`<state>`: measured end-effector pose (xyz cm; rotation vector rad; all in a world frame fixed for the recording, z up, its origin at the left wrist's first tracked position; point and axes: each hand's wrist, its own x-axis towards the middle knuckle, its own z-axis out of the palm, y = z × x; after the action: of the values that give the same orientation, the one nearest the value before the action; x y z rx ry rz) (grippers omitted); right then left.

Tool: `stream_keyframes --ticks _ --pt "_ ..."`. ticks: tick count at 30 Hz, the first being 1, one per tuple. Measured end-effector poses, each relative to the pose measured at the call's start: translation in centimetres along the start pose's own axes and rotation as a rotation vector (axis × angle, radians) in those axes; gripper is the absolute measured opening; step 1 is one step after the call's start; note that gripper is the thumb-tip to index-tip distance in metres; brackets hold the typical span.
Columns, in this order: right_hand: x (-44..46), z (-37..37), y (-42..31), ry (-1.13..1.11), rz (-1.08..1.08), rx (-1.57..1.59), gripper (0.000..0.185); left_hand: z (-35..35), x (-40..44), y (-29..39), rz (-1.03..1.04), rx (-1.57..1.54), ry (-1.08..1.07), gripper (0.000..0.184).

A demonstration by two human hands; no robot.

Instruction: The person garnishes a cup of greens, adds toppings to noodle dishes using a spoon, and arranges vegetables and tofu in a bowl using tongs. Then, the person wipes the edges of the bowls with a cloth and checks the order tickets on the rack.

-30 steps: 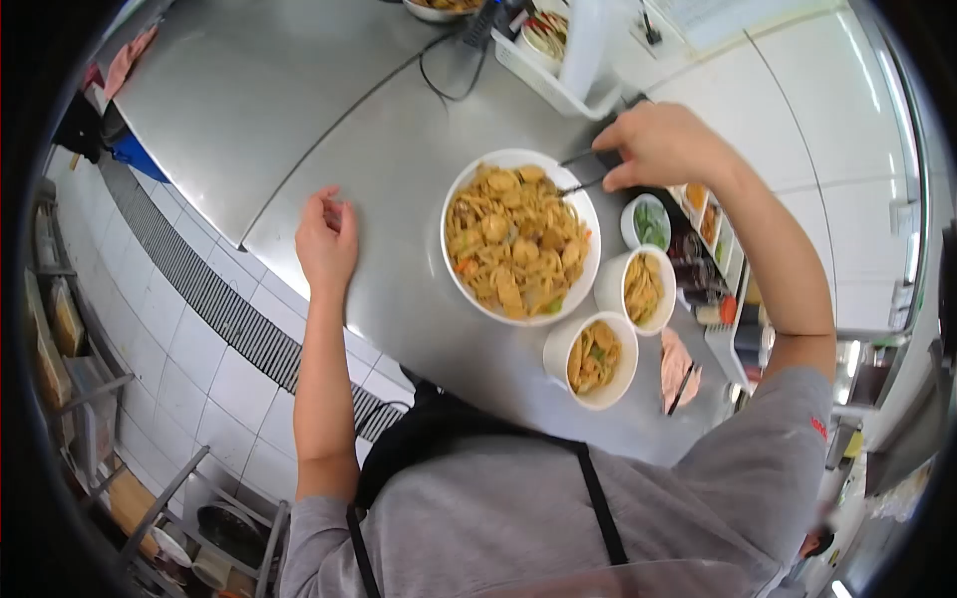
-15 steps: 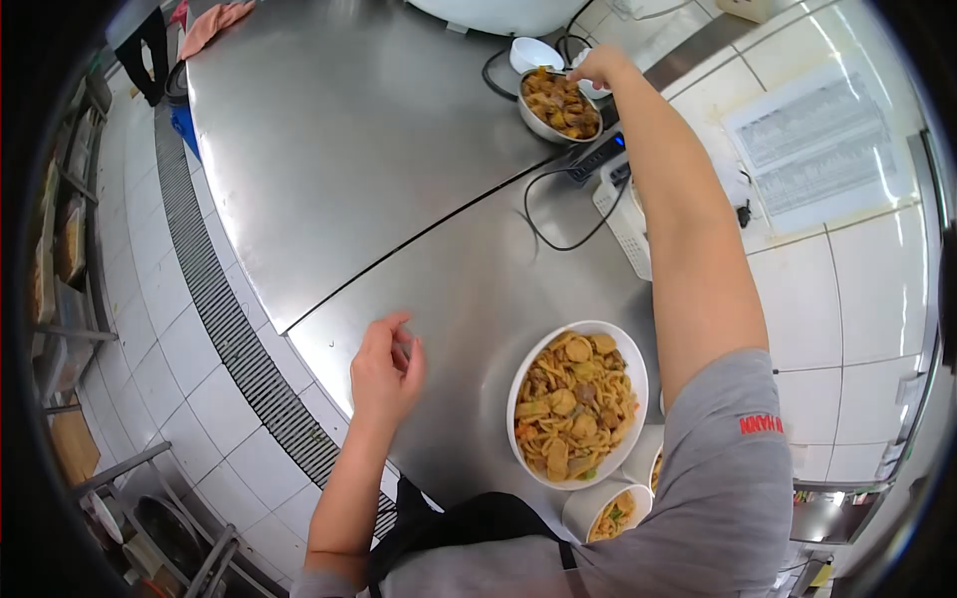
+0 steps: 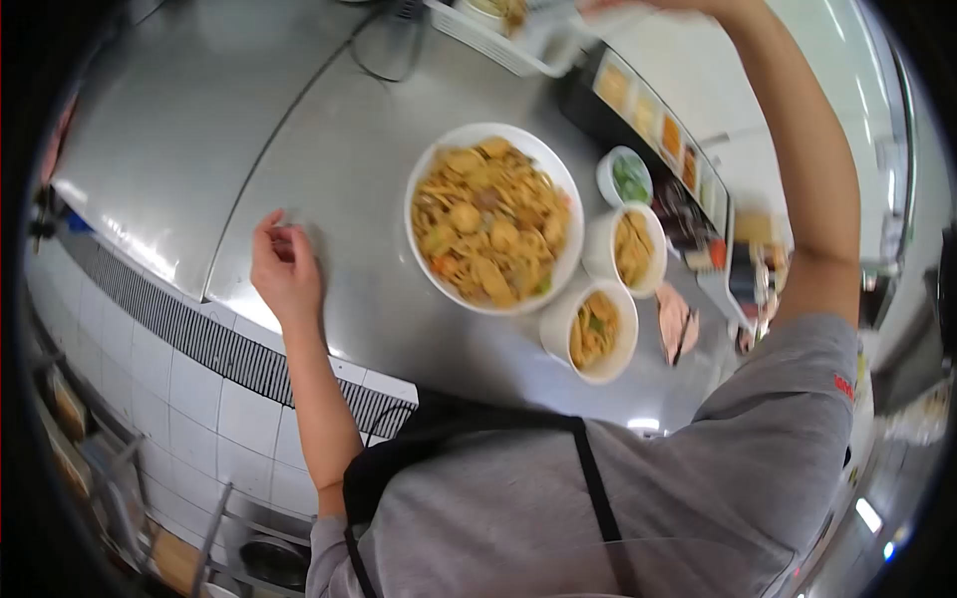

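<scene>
My left hand (image 3: 286,267) hovers at or rests on the steel table's near left part, its fingers loosely curled with nothing between them. To its right stands a large white bowl (image 3: 493,219) full of noodles with sliced pieces. Two white cups of noodles, one (image 3: 633,247) beside the bowl and one (image 3: 595,331) nearer my body, stand close together. A small bowl of chopped greens (image 3: 628,177) is behind them. My right hand (image 3: 648,5) is blurred and cut off by the top edge, above a white basket; whatever it holds is hidden.
The white basket (image 3: 498,45) holds a container of food. A black-edged tray of toppings (image 3: 658,130) runs along the right. A pink cloth (image 3: 676,321) with a dark thin item lies by the cups. A black cable (image 3: 384,70) loops at the back of the steel table (image 3: 349,199).
The view has swung back over the bowl and cups. My right hand has left the metal bowl of food at the back and is now at the top edge. My left hand stays curled.
</scene>
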<state>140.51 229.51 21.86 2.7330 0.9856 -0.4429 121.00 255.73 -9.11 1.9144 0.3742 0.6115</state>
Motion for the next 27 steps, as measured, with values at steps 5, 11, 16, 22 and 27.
stream_keyframes --ticks 5,11,16,22,27 --pt "-18.3 8.7 -5.4 -0.446 0.274 -0.047 0.034 -0.1 -0.1 0.2 0.034 0.054 -0.062 0.022" --pt "-21.0 13.0 -9.1 -0.552 0.346 -0.034 0.032 0.1 -0.3 0.3 0.064 0.091 -0.018 0.022" --pt "-11.2 3.3 -7.4 0.191 0.095 -0.304 0.038 0.2 -0.1 0.3 0.041 0.118 -0.026 0.023" --pt "16.3 -3.2 -3.9 0.374 0.273 -0.526 0.034 -0.4 0.4 0.3 -0.009 0.023 0.031 0.023" --pt "31.5 0.7 1.4 0.163 0.503 -0.199 0.037 -0.7 0.5 0.1 -0.026 -0.018 0.033 0.023"
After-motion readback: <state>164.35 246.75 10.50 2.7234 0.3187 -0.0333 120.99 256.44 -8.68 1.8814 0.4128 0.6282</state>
